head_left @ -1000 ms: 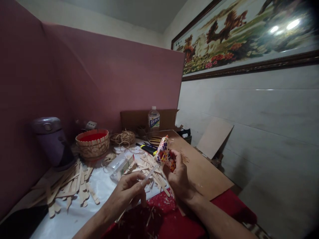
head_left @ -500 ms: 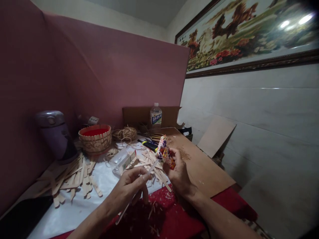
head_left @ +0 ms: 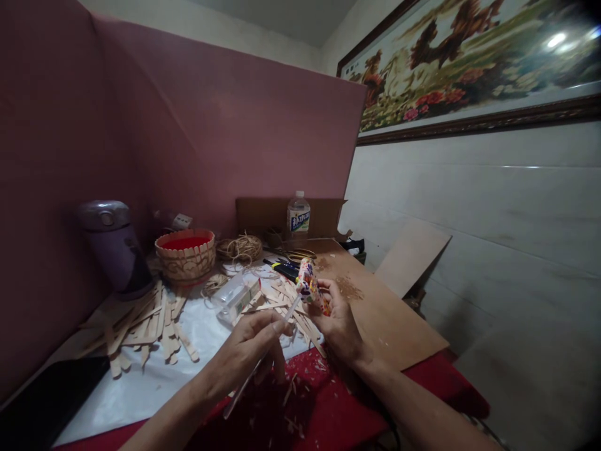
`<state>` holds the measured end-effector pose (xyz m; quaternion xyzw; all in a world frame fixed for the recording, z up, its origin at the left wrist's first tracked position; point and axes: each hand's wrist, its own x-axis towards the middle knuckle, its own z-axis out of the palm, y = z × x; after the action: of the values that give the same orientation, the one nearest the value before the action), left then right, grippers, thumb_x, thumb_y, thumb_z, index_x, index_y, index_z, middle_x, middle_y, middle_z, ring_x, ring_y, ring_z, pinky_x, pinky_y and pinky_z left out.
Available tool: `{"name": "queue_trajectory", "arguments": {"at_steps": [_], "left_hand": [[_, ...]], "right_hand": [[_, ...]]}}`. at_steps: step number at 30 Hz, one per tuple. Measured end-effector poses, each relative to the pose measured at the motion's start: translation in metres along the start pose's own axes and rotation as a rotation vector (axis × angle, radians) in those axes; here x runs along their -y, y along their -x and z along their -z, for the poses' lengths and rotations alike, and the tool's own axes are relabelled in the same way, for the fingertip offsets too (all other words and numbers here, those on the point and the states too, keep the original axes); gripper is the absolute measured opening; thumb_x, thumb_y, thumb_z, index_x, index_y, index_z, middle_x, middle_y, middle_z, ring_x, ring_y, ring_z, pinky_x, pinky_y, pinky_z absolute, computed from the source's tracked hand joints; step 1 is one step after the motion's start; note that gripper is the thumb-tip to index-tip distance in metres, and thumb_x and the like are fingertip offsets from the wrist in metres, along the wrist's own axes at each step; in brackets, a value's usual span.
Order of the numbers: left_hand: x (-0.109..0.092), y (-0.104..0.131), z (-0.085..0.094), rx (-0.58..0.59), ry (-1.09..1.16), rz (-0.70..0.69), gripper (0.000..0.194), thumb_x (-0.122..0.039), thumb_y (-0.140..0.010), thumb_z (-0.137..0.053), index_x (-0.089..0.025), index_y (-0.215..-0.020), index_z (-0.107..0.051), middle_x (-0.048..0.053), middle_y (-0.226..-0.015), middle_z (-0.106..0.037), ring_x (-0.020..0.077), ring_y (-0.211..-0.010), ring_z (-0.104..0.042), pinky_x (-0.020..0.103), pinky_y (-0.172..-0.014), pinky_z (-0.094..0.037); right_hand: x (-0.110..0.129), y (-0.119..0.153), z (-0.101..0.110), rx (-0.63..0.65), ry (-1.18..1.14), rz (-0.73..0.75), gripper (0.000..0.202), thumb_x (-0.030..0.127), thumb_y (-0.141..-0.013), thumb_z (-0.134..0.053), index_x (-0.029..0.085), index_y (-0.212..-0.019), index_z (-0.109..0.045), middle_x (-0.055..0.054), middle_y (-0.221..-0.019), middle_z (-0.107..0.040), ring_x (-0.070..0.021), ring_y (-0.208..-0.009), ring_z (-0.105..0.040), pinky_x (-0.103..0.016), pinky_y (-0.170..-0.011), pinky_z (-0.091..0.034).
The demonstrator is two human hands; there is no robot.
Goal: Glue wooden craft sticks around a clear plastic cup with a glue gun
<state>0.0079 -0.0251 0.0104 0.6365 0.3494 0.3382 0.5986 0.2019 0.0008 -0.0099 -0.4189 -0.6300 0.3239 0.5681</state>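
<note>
My right hand point(head_left: 340, 329) is wrapped round a glue gun point(head_left: 307, 280) with a colourful speckled pattern, held above the table. In my left hand point(head_left: 258, 341), a long translucent glue stick point(head_left: 241, 394) is pinched between thumb and fingers. The upper end of the stick meets the near end of the gun; whether it sits inside cannot be made out. Its lower end sticks out below my left hand, over the red cloth point(head_left: 328, 391). My right fingers hide the gun's handle.
Wooden craft sticks point(head_left: 150, 326) lie in piles on white sheeting point(head_left: 141, 394). Around them stand a purple flask point(head_left: 117, 250), a basket point(head_left: 185, 260), twine point(head_left: 241, 247), a clear plastic container point(head_left: 232, 300) and a bottle point(head_left: 299, 216). A brown board point(head_left: 394, 319) lies at the right.
The view has shifted slightly, so the background sits farther right. The glue gun has tilted a little in my right hand. Both hands keep their holds.
</note>
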Motion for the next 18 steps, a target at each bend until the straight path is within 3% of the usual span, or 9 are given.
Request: {"name": "queue_trajectory", "arguments": {"at_steps": [18], "left_hand": [[-0.0014, -0.0008, -0.0007, 0.028, 0.075, 0.001, 0.037, -0.050, -0.091, -0.044, -0.015, -0.092, -0.058, 0.005, -0.049, -0.066, 0.0085, -0.030, -0.042, 0.017, -0.034, -0.030]], "right_hand": [[-0.0030, -0.0002, 0.0010, 0.018, 0.045, 0.040, 0.036, 0.033, -0.084, -0.063, 0.019, -0.114, -0.049, -0.010, -0.109, -0.069, -0.0243, -0.098, -0.066, -0.037, -0.083, -0.052]]}}
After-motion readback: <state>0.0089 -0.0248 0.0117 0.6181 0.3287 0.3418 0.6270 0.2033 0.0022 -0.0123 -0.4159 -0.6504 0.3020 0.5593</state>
